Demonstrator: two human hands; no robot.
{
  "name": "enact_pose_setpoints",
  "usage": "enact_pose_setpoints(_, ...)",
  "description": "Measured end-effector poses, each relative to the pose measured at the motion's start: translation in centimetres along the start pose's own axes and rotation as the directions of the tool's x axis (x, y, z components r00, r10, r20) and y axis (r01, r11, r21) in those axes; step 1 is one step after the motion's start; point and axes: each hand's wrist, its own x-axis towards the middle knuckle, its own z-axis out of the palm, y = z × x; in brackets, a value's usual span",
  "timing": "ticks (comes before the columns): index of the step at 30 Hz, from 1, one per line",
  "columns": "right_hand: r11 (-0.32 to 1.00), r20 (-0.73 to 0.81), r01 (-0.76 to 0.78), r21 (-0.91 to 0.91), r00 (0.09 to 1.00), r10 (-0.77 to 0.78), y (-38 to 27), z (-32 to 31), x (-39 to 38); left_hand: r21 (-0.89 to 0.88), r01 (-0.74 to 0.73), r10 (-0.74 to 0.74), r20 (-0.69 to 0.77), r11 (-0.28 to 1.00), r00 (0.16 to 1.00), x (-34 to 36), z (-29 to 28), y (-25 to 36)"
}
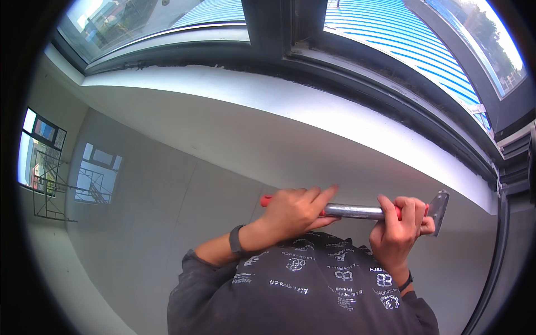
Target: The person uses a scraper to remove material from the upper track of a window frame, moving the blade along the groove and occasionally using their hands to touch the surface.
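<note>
At the far left, a small window in the pale wall shows scaffolding outside. Moving right, the left hand comes in from a dark grey sleeve with a dark band at the wrist; its fingers are wrapped over the red end of a scraper, with the forefinger stretched out along the top of the tool. The scraper lies roughly level, held in the air in front of the person's printed dark shirt, just below the white window sill, its shiny metal shaft bare between the two hands. Further right, the right hand has its fingers clamped round the shaft close behind the head, and the flat metal blade juts out at the right, near the underside of the sill. Above, beyond the dark window frame, lies a blue corrugated roof.
</note>
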Motion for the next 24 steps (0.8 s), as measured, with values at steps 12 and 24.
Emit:
enact_pose_setpoints(12,0.801,-0.511,0.543,0.252,0.778,-0.367,-17.0,2.0,16.6,0.539,0.437,0.028,-0.652,0.720,0.758,-5.4,-16.7,-13.1)
enact_pose_setpoints(24,0.864,-0.242,0.339,0.374,0.934,-0.262,-26.7,6.2,21.6,0.733,0.497,-0.033,-0.546,0.464,0.837,-8.0,-21.0,-19.4)
